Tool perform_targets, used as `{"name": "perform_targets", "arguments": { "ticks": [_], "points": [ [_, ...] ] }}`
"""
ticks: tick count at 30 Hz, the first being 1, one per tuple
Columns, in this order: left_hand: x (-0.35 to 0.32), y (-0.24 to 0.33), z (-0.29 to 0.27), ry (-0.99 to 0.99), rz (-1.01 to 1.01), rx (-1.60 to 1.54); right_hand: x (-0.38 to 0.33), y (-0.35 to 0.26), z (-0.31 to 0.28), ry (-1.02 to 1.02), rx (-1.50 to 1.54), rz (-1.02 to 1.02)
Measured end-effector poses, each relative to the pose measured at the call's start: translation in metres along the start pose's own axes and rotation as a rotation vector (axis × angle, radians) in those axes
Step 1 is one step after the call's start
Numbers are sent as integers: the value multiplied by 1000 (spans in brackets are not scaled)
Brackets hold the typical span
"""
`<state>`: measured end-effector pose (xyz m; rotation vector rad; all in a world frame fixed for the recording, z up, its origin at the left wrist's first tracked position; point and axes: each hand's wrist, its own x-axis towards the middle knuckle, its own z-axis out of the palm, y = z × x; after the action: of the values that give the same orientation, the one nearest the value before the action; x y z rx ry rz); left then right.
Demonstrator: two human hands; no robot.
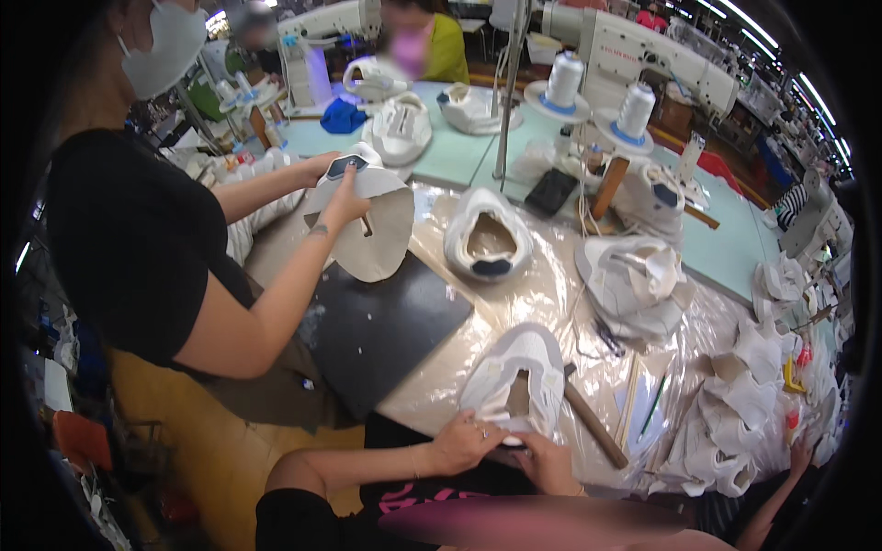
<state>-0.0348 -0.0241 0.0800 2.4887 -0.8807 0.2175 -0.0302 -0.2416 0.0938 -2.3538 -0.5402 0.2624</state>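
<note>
At the near edge of the table I hold a white and grey shoe upper, its toe pointing away from me. My left hand pinches the heel edge from the left, fingers closed. Closed on the same edge from the right is my right hand. A small white bit shows between the fingertips; I cannot make out what it is. Right beside the upper lies a hammer with a wooden handle. Farther off, another shoe upper with a dark heel patch stands on the plastic-covered table.
On the left a co-worker in black holds a flat grey-white upper over a black board. Uppers are heaped at right, near another person's hand. Thread cones and sewing machines stand behind.
</note>
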Motion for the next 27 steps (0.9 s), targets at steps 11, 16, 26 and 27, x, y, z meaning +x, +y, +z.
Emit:
{"name": "perform_targets", "arguments": {
  "ticks": [11, 16, 26, 27],
  "points": [
    [3, -10, 2, -23, 57, 61, 8, 0, 9, 78, -56, -50],
    [3, -8, 1, -42, 40, 4, 7, 2, 11, 99, -54, -71],
    [10, -12, -3, -76, 61, -40, 11, 0, 5, 85, -18, -92],
    [10, -12, -3, -90, 53, -34, 11, 1, 6, 90, -11, -92]
  ]
}}
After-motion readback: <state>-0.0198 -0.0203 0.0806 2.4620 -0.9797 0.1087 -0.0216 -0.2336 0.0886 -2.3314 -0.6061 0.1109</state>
